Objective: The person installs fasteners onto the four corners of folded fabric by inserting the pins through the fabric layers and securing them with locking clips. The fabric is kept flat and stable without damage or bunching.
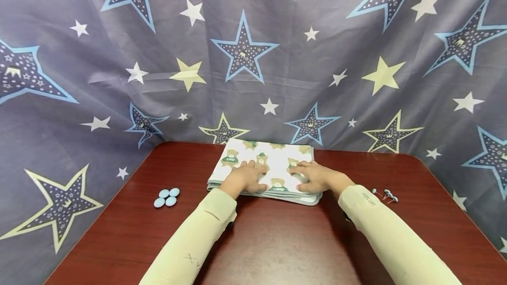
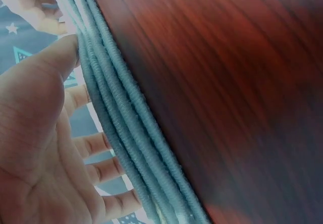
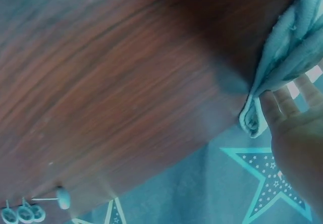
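A folded blanket with a white ground and bear print lies near the back edge of the table. My left hand rests on its left front part, fingers spread. Flat on its right side lies my right hand, fingers pointing inward. In the left wrist view, several stacked layers of the blanket's blue-grey edge show beside the left hand, thumb against the edge. In the right wrist view the right hand touches the blanket's folded corner.
Several pale blue round discs lie together on the table's left side. Several round-headed pins lie at the right, beside the right sleeve. A star-patterned curtain hangs behind the reddish-brown table.
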The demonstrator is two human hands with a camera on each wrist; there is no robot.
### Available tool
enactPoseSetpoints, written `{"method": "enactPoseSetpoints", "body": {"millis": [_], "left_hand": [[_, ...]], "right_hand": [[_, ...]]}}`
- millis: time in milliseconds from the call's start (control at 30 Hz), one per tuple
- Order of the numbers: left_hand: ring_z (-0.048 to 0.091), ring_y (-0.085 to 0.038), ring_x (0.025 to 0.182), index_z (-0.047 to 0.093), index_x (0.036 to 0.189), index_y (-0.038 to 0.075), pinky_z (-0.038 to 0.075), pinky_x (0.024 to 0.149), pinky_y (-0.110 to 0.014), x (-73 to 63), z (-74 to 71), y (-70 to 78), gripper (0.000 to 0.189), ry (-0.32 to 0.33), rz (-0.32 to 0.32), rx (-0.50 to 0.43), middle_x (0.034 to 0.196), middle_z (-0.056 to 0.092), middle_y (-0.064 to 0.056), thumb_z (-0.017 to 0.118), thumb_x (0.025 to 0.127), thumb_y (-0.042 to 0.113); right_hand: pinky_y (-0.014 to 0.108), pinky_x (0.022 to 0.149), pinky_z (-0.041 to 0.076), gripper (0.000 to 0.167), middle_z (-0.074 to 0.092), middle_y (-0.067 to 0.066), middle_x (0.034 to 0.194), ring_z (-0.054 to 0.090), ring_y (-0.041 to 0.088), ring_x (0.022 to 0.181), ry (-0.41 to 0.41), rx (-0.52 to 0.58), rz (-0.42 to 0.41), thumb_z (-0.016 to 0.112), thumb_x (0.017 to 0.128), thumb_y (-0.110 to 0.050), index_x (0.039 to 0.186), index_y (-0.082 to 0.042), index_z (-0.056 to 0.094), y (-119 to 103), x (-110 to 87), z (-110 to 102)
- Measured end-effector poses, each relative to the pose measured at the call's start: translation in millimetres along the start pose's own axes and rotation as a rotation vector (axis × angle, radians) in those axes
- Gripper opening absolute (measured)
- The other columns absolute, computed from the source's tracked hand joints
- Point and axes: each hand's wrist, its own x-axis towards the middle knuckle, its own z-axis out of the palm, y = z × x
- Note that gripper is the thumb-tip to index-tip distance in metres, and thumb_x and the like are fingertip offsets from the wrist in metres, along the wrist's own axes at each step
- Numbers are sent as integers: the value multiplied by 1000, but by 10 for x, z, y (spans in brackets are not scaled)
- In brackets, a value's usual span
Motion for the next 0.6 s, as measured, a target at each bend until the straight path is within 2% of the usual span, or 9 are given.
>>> {"method": "enactPoseSetpoints", "body": {"millis": [233,600], "left_hand": [[42,-36,137,50,148,35,39,105,-63,70,33,108,62,9,13,-4,149,44,-14,63,93,60],[45,-33,133,55,144,35,42,102,-61,71,30,309,60,34,16,-1,145,48,-11,66,91,59]], "right_hand": [[57,108,39,56,50,21,143,48,44,127,20,6,-1,68,94,-30,145,-11,54,68,-127,-13],[59,106,40,54,53,23,139,50,46,123,60,16,-34,68,93,-26,142,-6,56,141,-321,-8]]}}
